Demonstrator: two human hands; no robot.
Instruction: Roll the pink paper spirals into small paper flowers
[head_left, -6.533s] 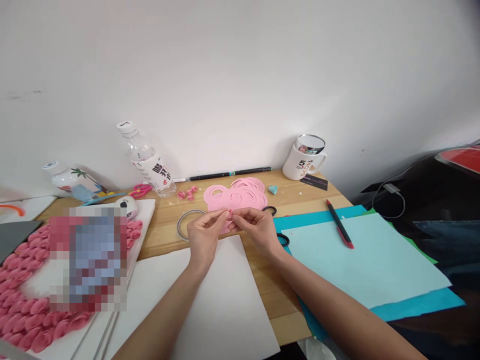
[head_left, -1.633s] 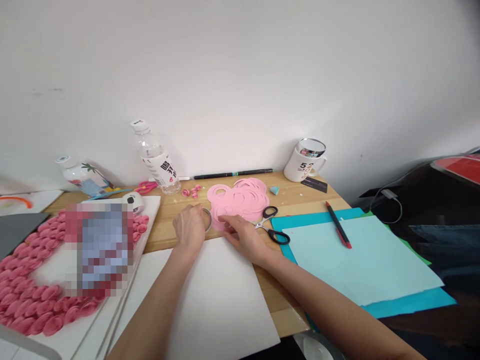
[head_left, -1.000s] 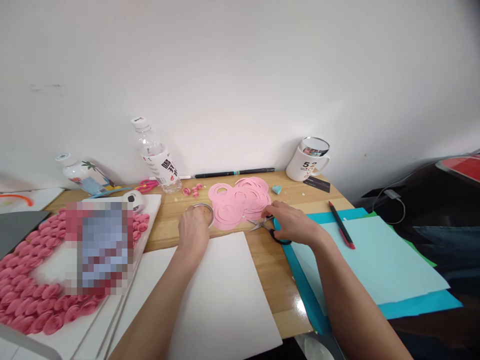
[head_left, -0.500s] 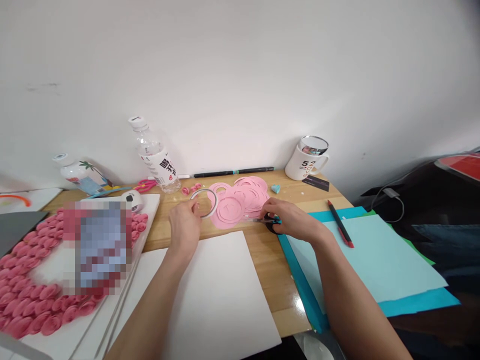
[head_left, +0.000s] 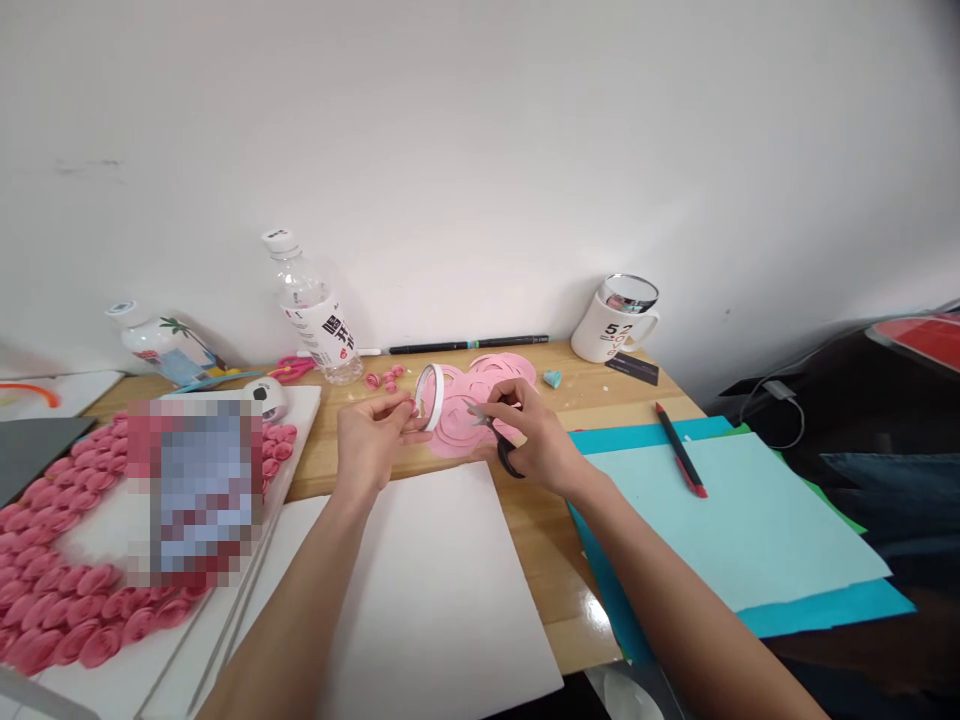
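Observation:
My left hand (head_left: 375, 435) pinches a thin roll of white tape (head_left: 430, 397), tilted nearly on edge above the table. In my right hand (head_left: 536, 435) is a small pair of scissors with black handles (head_left: 510, 457); the blades (head_left: 477, 411) point left toward the roll and look slightly apart. Below and behind both hands lie overlapping pink paper rings and discs (head_left: 501, 372). Several small rolled pink paper flowers (head_left: 390, 379) rest left of them, and a small blue paper piece (head_left: 553, 379) sits to the right.
A white sheet (head_left: 442, 590) lies in front. On the left stands a board of pink paper roses (head_left: 82, 610). A water bottle (head_left: 322, 330), a pen (head_left: 427, 348) and a white mug (head_left: 604, 330) line the wall. Light blue paper (head_left: 742, 530) with a pen (head_left: 681, 450) lies right.
The tape roll has turned from facing me to nearly edge-on and shifted slightly right. My right hand has brought the scissors left, closer to the roll, with the blades now raised.

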